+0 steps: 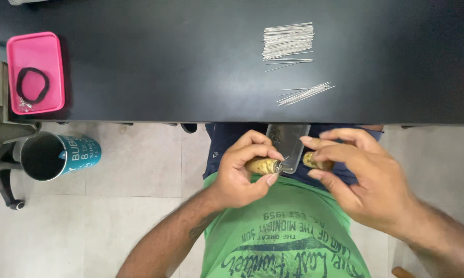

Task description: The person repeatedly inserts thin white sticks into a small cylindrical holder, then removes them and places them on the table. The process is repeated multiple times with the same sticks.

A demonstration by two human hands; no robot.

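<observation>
Head view showed the left hand (242, 172) closed around a short tan cylindrical handle (261, 166), with a thin metal pin (283, 162) projecting from its end between thumb and forefinger. The right hand (363, 177) pinched a second tan cylindrical piece (317, 162) at the fingertips, just beside the first, so both grips were closed on their parts. Both pieces were held over the lap, below the desk edge and in front of a clear plastic container (287, 140) resting against the dark shorts.

On the black desk (149, 67), a neat bundle of thin metal pins (288, 41) lay well apart from the hands, with a smaller loose cluster of pins (305, 94) nearer the edge. A pink tray (50, 49) at the far left held a black band (32, 85). A teal cup (59, 156) stood near a chair base on the tiled floor.

Risk assessment: the pin was fine and held only at the fingertips; any slip would probably have dropped it onto the lap or floor, where it would be hard to recover. The exposed point could also have pricked a finger.
</observation>
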